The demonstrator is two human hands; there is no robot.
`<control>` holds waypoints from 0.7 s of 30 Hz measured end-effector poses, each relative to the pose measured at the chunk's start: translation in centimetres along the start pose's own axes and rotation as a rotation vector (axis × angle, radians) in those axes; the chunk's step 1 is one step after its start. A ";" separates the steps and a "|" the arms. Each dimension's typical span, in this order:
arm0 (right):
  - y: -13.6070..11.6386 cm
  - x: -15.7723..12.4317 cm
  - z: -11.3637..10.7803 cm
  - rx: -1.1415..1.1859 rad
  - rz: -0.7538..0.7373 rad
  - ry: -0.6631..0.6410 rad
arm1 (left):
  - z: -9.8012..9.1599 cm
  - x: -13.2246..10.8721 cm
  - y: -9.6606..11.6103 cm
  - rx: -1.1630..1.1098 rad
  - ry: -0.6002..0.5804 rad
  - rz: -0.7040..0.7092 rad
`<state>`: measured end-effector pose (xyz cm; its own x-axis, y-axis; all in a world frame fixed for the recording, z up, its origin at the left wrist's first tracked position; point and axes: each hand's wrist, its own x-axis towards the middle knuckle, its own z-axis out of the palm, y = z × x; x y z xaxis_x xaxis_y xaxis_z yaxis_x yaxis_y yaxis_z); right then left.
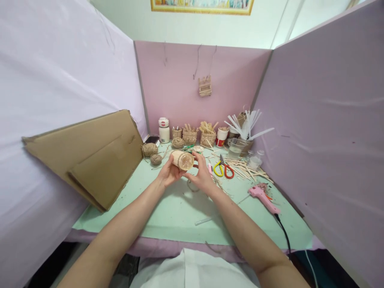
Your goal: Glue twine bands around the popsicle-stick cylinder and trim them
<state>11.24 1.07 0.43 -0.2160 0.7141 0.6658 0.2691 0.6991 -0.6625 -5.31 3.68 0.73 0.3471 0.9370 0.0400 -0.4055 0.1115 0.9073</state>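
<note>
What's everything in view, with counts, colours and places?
Wood-covered cylinder: one, beige, in the left hand
Glue gun: one, pink, table right
Metal scissors: one, yellow and red handles, right of centre
Round twine balls: three, brown, back left
Textured containers: three, tan, back
Lidded bottle: one, white, back left
Round cup: one, red and white, back
Long thin strips: several, white, back right
Loose wooden sticks: many, pale, right of scissors
Flat cardboard: count unclear, brown, left
Hanging wooden ornament: one, beige, before rear panel
Framed picture: one, gold, top
Flat tabletop: one, mint green, centre
Left hand: one, on the cylinder
Right hand: one, beside it
</note>
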 end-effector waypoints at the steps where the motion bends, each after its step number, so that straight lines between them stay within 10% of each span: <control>1: 0.2 -0.1 -0.1 -0.011 -0.002 0.001 | -0.1 0.1 0.0 0.005 0.008 0.009; 9: 1.9 -0.3 -2.0 -0.116 0.146 0.011 | -1.8 -0.9 2.6 0.355 0.088 0.156; 16: 2.6 -0.3 -2.6 -0.143 0.218 -0.003 | -3.0 -1.8 3.2 0.748 -0.178 -0.002; 21: 1.8 -0.5 -1.9 -0.022 0.292 -0.167 | -4.7 -1.9 3.9 0.727 -0.157 -0.014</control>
<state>13.68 1.88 -0.48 -0.2772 0.8815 0.3823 0.3623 0.4645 -0.8081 -11.54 3.86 2.27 0.4870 0.8726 0.0368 0.2423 -0.1755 0.9542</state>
